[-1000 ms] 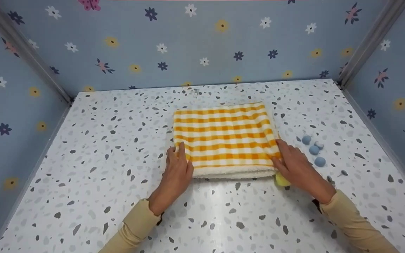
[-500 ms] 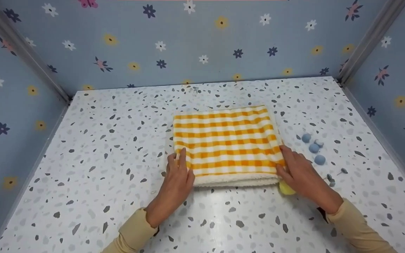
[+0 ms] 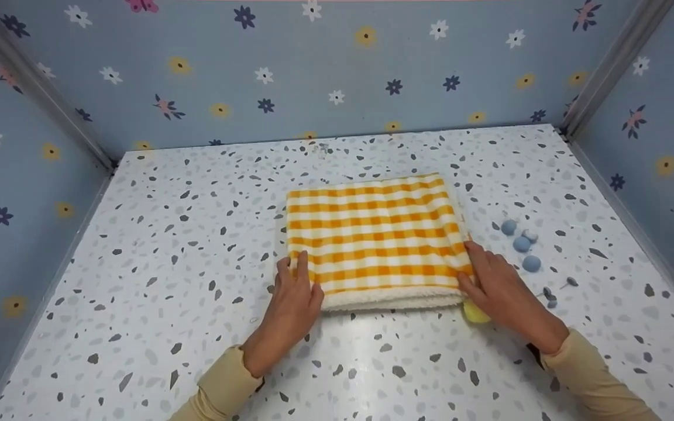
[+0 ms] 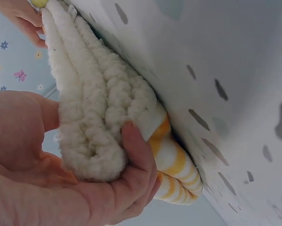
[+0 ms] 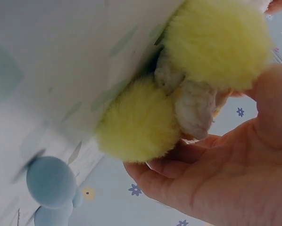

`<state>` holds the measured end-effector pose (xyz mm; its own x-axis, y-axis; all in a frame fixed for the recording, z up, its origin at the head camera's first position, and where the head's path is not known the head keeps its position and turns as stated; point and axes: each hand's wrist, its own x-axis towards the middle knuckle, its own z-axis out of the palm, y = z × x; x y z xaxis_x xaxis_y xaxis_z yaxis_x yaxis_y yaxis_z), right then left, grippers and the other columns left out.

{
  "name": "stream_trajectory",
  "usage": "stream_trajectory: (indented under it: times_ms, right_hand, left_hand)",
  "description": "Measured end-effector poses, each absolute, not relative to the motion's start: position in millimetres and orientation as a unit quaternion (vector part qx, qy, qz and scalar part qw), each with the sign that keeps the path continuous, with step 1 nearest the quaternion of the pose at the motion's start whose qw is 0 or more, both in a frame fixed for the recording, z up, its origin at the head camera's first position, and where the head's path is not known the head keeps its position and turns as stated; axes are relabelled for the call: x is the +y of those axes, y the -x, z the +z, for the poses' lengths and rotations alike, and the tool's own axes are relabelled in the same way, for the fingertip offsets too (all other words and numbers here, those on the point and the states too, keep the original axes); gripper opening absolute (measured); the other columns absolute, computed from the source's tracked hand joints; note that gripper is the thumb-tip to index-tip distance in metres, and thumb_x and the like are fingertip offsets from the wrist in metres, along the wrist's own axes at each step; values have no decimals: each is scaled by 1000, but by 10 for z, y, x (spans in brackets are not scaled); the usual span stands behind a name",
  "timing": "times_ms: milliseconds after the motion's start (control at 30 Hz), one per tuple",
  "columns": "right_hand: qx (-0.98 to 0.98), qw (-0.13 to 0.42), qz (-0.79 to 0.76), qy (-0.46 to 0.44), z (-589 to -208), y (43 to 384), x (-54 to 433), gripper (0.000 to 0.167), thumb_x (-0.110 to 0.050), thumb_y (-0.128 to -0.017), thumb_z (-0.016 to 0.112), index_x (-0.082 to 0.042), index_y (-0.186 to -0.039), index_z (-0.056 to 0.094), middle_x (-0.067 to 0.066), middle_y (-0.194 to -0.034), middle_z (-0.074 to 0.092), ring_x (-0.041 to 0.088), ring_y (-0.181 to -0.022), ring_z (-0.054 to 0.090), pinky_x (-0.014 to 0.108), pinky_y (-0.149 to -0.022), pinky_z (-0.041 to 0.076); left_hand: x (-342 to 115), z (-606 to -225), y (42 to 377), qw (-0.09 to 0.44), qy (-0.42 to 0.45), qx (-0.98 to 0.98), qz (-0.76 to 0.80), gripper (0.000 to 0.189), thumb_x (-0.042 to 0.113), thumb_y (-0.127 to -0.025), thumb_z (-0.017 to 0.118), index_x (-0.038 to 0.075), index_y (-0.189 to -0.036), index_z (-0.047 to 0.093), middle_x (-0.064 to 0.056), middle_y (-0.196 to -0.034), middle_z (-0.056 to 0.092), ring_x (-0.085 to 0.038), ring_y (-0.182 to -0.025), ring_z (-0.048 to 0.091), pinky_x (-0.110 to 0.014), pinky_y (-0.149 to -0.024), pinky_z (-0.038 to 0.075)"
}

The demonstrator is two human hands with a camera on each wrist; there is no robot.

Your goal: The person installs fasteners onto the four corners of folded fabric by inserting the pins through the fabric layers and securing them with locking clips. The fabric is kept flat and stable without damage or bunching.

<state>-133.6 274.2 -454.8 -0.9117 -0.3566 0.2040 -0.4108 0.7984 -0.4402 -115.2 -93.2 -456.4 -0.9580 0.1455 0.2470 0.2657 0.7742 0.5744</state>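
A folded blanket [image 3: 378,234], checked in yellow and white with a cream fleece lining, lies flat on the speckled table. At its front left edge my left hand [image 3: 291,310] grips the fold; in the left wrist view the thumb is above the fleece [image 4: 91,117] and the curled fingers [image 4: 138,150] reach around below it. The front right corner is held by my right hand [image 3: 506,292], thumb on top and fingers beneath. Fluffy yellow pom-poms [image 5: 219,42] hang at that corner, one mostly hidden behind the hand in the head view.
Right of the blanket lie several small blue balls [image 3: 531,264], close to the right hand. Nearer me are small grey-capped pieces with thin stems [image 3: 571,282]. Flower-patterned panels [image 3: 337,64] wall in the table at the back and both sides.
Both hands have drawn the blanket slightly toward me, mostly in the first half second. Their hold on its edges is the same, and the small balls stay in place.
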Motion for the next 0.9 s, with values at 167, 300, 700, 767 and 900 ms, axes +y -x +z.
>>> stream_trajectory:
  times_ms: [167,300,700,767,900]
  right_hand:
    - [-946,61,241,-209,-4530,1345,2745,58,-21,-105,58,2,-153,35,32,-126,59,45,-112,57,59,-94,46]
    - [-948,52,239,-204,-4518,1349,2749,59,-23,-106,57,0,-155,33,32,-134,57,45,-114,57,60,-94,46]
    - [-954,62,254,-147,-4452,1364,2802,60,-37,-105,59,0,-149,42,24,-115,63,37,-101,60,54,-83,48]
    - [-953,68,260,-138,-4438,1359,2841,56,-38,-106,58,-1,-146,46,22,-119,62,37,-103,60,54,-84,49]
    - [-950,93,266,-133,-4422,1346,2925,49,-34,-106,59,0,-140,52,22,-123,61,39,-109,59,57,-87,48]
  left_hand:
    - [-925,-4565,1154,103,104,-942,-303,54,5,-99,61,-15,-146,41,-43,-135,33,-55,-120,47,-53,-74,55]
    - [-916,-4572,1180,132,98,-955,-247,54,9,-97,67,-12,-143,46,-40,-135,36,-51,-117,47,-53,-80,53]
    - [-807,-4571,1236,223,145,-936,-230,54,14,-92,76,-11,-135,55,-35,-134,42,-47,-117,44,-61,-96,41]
    - [-758,-4555,1245,227,152,-933,-233,55,17,-93,76,-10,-136,54,-34,-135,43,-47,-118,44,-61,-97,40]
    - [-662,-4531,1265,230,161,-931,-233,56,19,-94,75,-9,-137,54,-32,-134,44,-45,-118,45,-60,-98,39]
